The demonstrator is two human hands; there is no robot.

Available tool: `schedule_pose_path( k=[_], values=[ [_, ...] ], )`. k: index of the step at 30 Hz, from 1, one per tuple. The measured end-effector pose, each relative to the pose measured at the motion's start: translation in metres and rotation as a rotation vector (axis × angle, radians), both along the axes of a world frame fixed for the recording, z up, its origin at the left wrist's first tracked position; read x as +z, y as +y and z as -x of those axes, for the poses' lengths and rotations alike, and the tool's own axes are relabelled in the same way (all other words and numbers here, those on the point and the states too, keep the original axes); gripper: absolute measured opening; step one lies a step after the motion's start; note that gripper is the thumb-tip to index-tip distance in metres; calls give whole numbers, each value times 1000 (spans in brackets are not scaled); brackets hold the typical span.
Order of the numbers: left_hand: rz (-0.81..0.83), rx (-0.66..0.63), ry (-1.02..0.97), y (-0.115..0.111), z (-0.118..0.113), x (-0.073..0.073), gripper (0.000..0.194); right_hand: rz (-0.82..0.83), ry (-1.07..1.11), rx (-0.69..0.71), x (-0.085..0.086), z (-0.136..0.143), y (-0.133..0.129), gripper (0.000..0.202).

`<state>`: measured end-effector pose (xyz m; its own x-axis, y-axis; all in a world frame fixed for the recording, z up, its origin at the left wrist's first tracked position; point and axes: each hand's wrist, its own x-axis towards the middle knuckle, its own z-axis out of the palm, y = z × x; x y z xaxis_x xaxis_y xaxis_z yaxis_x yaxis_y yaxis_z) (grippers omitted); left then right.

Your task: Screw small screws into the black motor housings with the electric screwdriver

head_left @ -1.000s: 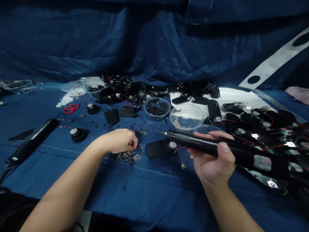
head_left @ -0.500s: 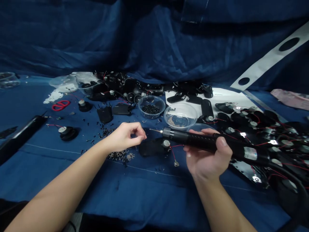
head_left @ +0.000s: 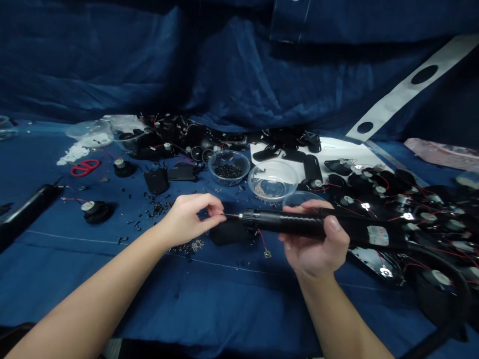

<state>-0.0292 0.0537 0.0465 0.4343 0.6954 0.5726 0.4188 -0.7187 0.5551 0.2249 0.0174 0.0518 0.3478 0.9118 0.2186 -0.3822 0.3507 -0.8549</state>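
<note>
My right hand (head_left: 318,244) is wrapped round a black electric screwdriver (head_left: 288,223), held level with its thin bit pointing left. The bit's tip meets the pinched thumb and forefinger of my left hand (head_left: 196,217); whatever is between those fingertips is too small to make out. Under the bit, on the blue cloth, lies a flat black part (head_left: 230,233), partly covered by the screwdriver. A red wire runs from beside it to a small metal piece (head_left: 267,254). Loose silver screws (head_left: 196,245) lie just below my left hand.
Behind my hands are a clear bowl of black screws (head_left: 229,171) and a clear bowl of small silver pieces (head_left: 273,182). Red scissors (head_left: 85,167) and another black screwdriver (head_left: 30,214) lie left. Wired black parts (head_left: 430,217) are heaped right.
The screwdriver has moved left and slightly down, and its tip now meets my left fingertips, where there was a gap before. The whole view has shifted slightly.
</note>
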Motion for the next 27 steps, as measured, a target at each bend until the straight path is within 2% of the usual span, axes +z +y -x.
schedule_pose_path(
  k=[5, 27],
  values=[
    [-105, -5, 69, -1, -1, 1, 5, -23, -21, 20, -3, -1, -1, 35],
    [-134, -51, 207, -1, -1, 1, 2, -66, -90, 3, -7, -1, -4, 36]
  ],
)
